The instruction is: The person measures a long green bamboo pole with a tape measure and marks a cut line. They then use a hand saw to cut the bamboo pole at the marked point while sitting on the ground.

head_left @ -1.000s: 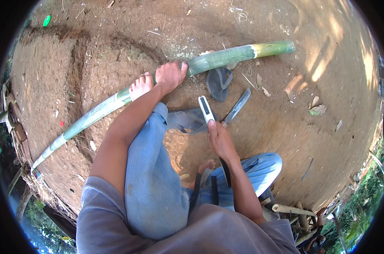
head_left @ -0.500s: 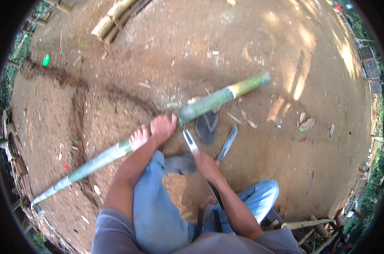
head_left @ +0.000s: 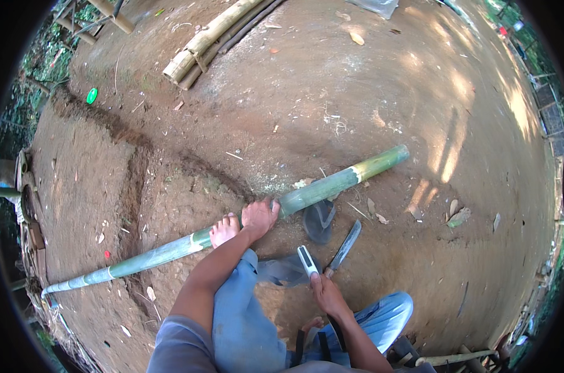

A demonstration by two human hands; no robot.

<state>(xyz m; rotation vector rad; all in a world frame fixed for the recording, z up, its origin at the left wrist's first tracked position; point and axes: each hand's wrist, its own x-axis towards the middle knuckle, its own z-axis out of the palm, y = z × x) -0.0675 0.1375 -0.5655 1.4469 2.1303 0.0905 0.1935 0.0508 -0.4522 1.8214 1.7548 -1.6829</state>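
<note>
A long green bamboo pole [head_left: 322, 190] lies slantwise across the dirt in front of me. My left hand [head_left: 260, 217] is wrapped over its top near the middle, and my bare foot [head_left: 224, 230] presses on it just to the left. My right hand [head_left: 327, 294] grips a pale tool with a dark slot [head_left: 307, 260], held off the pole; its exact kind is unclear. A dark strip runs back beneath the right forearm, and I cannot tell whether it belongs to the tool. Beside that hand, a long-bladed knife [head_left: 345, 246] lies on the ground.
One dark flip-flop [head_left: 319, 222] sits under the pole's near side, another [head_left: 287, 271] by my leg. Cut bamboo poles [head_left: 201, 46] lie bundled at the far side. A shallow trench [head_left: 136, 186] crosses the dirt on the left. More poles [head_left: 456, 359] lie at lower right.
The whole view has shifted, so the scene sits lower and farther right. My left hand stays on the pole. My right hand still holds the pale tool, now slightly farther from the pole.
</note>
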